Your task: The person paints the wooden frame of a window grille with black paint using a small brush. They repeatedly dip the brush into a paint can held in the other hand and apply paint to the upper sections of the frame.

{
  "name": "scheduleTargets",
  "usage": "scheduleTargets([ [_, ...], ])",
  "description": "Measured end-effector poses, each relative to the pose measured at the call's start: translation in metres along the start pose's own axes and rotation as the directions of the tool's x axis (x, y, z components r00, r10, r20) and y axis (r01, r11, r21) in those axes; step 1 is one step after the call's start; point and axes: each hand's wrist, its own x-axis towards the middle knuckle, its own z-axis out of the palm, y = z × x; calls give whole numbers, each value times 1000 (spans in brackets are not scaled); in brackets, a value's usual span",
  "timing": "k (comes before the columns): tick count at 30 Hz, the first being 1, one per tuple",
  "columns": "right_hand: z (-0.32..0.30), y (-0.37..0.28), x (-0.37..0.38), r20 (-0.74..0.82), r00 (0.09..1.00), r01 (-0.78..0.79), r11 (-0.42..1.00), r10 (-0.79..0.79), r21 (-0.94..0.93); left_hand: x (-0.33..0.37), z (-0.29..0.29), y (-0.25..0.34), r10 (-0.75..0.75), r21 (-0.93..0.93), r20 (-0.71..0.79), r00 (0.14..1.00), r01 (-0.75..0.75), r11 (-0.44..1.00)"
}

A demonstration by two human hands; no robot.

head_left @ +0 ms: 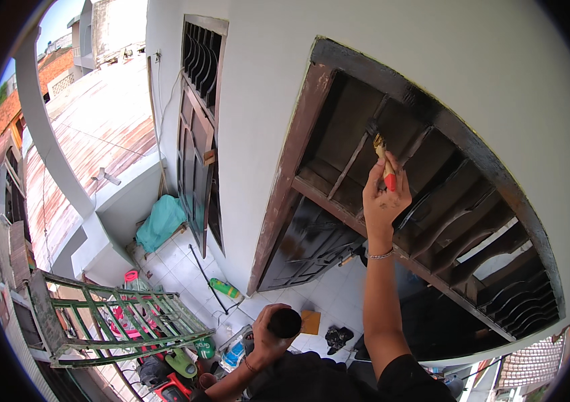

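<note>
My right hand point(384, 204) is raised and closed round a paintbrush point(389, 178) with a pale handle, a red end and a gold-coloured ferrule. Its dark bristles touch a thin bar point(349, 165) in the grille above a doorway. The upper part of that bar looks dark, the lower part dull brown. Low down, near my body, my left hand point(266, 343) grips a small round container point(285, 323) with black inside, likely paint. Around the grille runs a wooden frame point(302, 137), brown on the left side and blackish along the top.
A worn green metal ladder point(84, 343) leans at lower left. Behind it lie a teal cloth bundle point(161, 223), a green bottle point(224, 289) and several tools. A dark door point(308, 244) stands ajar below the grille. Left of it is another brown door point(194, 154).
</note>
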Motion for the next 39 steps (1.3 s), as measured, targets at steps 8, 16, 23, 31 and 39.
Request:
scheduleTargets([
  [8, 11, -20, 0, 79, 996, 30, 999, -28, -26, -8, 2, -7, -48, 23, 27, 998, 47, 999],
  [16, 6, -1, 4, -31, 999, 35, 998, -37, -52, -7, -2, -2, -39, 24, 51, 998, 38, 999],
  [23, 10, 5, 6, -16, 994, 107, 987, -109, -123, -6, 1, -2, -27, 11, -3, 1000, 27, 1000],
  [31, 17, -4, 6, 87, 979, 197, 961, -183, -196, -5, 3, -2, -40, -7, 7, 999, 40, 999],
  [39, 21, -6, 1, -49, 982, 164, 952, -183, -257, -3, 4, -10, -30, -11, -8, 1000, 30, 999],
])
